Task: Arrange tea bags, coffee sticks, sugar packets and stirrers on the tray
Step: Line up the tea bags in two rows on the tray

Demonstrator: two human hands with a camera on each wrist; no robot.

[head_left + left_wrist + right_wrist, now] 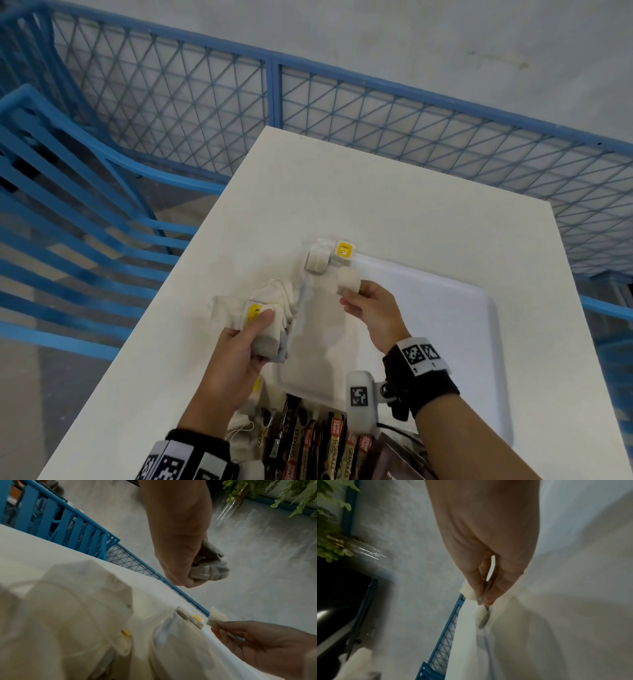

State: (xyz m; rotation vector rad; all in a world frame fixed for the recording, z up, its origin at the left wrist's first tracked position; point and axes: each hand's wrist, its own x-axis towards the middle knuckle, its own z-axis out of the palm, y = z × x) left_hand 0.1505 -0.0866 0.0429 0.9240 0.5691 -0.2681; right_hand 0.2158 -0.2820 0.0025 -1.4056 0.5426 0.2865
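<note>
The right hand [373,317], just right of centre in the head view, pinches a single tea bag [347,280] between thumb and fingertips above the far-left corner of the white tray [445,329]. The left hand [236,356], lower left of centre, grips a bunch of tea bags [263,323] with curled fingers. Placed tea bags [323,257] lie at the tray's upper-left corner. Coffee sticks [318,442] crowd the bottom edge of the frame on the white table [394,195], with a blue mesh fence [205,99] across the top.
</note>
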